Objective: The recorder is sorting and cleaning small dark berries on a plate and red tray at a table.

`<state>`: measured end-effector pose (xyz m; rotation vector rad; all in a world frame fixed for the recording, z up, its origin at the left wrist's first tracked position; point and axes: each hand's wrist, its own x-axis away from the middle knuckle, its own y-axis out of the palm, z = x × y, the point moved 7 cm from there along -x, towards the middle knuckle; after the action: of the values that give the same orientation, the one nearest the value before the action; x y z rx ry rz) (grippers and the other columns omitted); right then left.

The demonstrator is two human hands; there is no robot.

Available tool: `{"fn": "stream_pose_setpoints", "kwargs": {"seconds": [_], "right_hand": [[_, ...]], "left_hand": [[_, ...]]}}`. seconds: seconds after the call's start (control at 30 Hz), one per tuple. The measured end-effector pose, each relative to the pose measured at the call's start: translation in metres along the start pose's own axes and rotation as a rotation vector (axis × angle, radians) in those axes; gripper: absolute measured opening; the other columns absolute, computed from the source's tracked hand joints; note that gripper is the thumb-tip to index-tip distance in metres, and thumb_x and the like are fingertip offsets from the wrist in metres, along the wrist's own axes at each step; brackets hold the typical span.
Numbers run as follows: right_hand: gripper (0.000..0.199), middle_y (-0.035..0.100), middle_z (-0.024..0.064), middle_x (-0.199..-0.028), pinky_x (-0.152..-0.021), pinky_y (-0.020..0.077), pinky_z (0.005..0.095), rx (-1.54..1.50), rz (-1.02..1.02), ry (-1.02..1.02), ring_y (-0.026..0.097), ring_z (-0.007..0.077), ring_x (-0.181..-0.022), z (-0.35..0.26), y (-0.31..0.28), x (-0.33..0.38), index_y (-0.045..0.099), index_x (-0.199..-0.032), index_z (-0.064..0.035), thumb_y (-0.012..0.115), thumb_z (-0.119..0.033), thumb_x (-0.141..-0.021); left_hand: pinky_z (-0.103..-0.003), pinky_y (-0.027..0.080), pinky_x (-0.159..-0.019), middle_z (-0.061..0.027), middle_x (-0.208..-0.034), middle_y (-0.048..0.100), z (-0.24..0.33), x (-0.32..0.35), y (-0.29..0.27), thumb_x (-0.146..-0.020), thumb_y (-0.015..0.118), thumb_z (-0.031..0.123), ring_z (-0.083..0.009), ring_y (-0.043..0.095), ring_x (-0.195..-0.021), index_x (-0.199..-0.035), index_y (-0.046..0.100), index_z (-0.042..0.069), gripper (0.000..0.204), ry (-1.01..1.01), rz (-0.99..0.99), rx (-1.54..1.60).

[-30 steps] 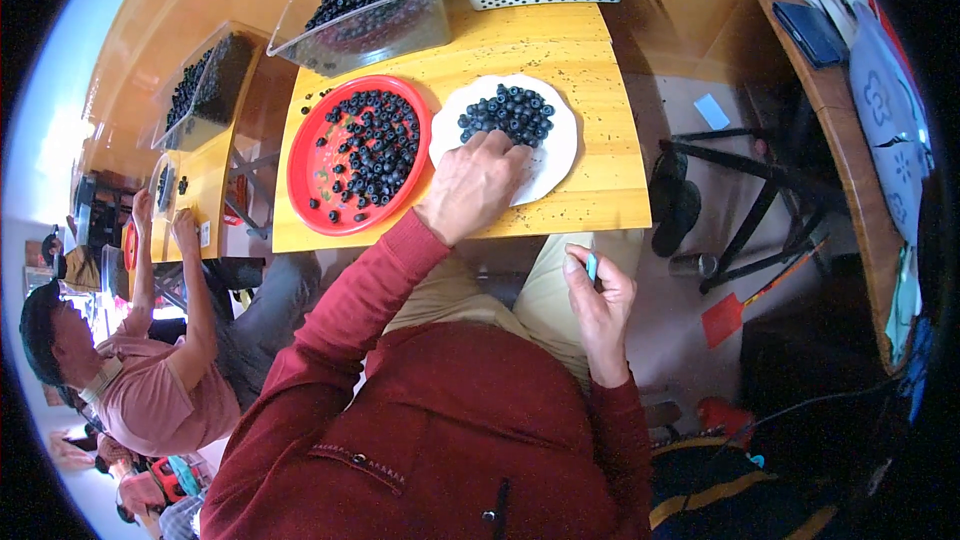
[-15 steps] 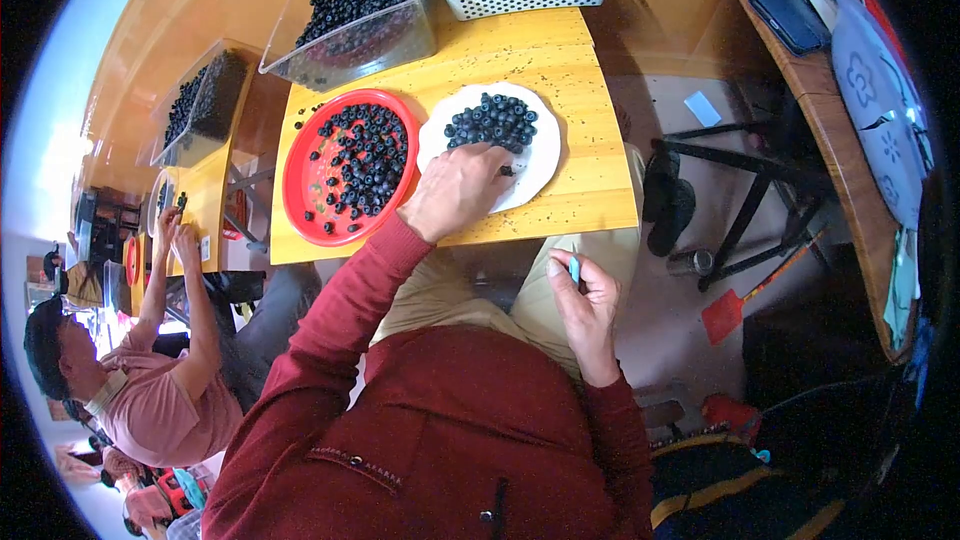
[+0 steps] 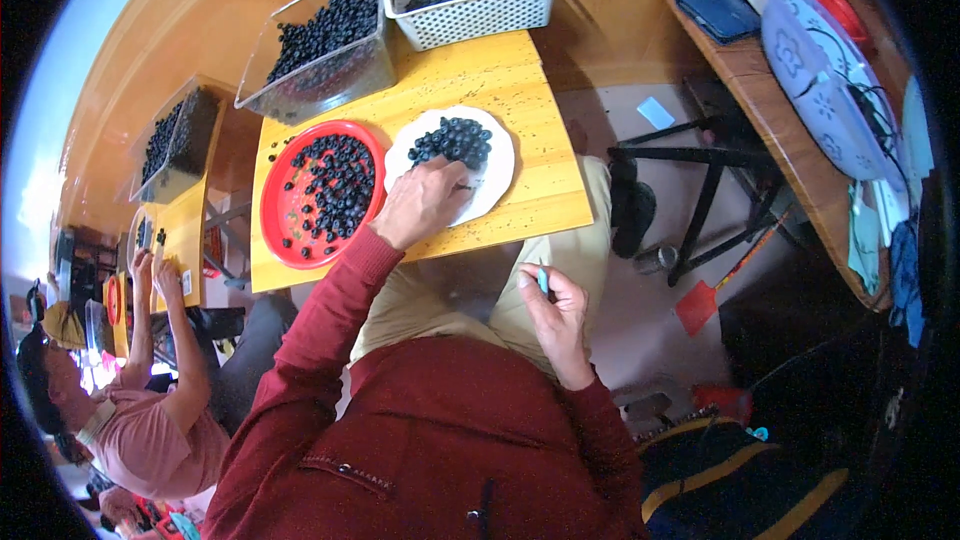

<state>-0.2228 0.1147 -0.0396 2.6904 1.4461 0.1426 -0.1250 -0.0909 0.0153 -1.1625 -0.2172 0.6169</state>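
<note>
Resting on the round white plate, the left hand curls loosely beside its dark berries, while the right hand pinches a small blue tool over the lap, ready for use.

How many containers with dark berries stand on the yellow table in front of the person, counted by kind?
Red plate: 1
White plate: 1
Clear plastic bin: 1
White perforated basket: 1
Total: 4

The left hand rests on the white plate.
</note>
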Motion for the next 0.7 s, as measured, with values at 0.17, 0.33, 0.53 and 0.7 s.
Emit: {"fn": "stream_pose_setpoints", "kwargs": {"seconds": [0.17,0.33,0.53,0.7], "right_hand": [[0.021,0.065,-0.0025,-0.079,-0.064,0.0441,0.0205,-0.01,0.014,-0.063,0.054,0.0042,-0.072,-0.002,0.0,0.01,0.071,-0.106,0.0029,0.069,-0.015,-0.094],[0.021,0.068,0.0011,-0.084,-0.067,0.048,0.0229,-0.036,0.034,-0.076,0.057,0.006,-0.075,0.0,-0.001,0.021,0.07,-0.105,0.0051,0.068,-0.012,-0.094],[0.019,0.066,0.0001,-0.084,-0.067,0.0468,0.0211,0.004,0.035,-0.088,0.056,0.0051,-0.075,-0.011,0.002,0.027,0.069,-0.105,0.0062,0.066,-0.009,-0.094],[0.024,0.069,0.0026,-0.084,-0.067,0.0485,0.0235,0.015,0.045,-0.112,0.058,0.0062,-0.076,-0.005,0.0,0.027,0.07,-0.106,0.005,0.068,-0.015,-0.094]], "left_hand": [[-0.048,0.052,-0.074,-0.0187,-0.089,0.063,0.001,0.003,0.001,-0.086,0.062,0.015,-0.0391,0.065,-0.082,-0.095,0.068,0.004,0.016,0.074,0.026,0.014],[-0.045,0.052,-0.074,-0.0172,-0.089,0.064,0.008,0.007,0.0,-0.086,0.062,0.013,-0.0372,0.065,-0.082,-0.097,0.07,0.005,0.016,0.096,0.009,0.005],[-0.043,0.052,-0.076,-0.0177,-0.096,0.064,-0.001,0.019,-0.01,-0.084,0.064,0.007,-0.036,0.065,-0.086,-0.096,0.068,0.001,0.014,0.061,0.081,0.157],[-0.041,0.052,-0.074,-0.0182,-0.094,0.065,-0.003,0.026,-0.013,-0.079,0.064,0.003,-0.0357,0.066,-0.084,-0.097,0.068,0.0,0.018,0.082,0.126,0.214]]}}
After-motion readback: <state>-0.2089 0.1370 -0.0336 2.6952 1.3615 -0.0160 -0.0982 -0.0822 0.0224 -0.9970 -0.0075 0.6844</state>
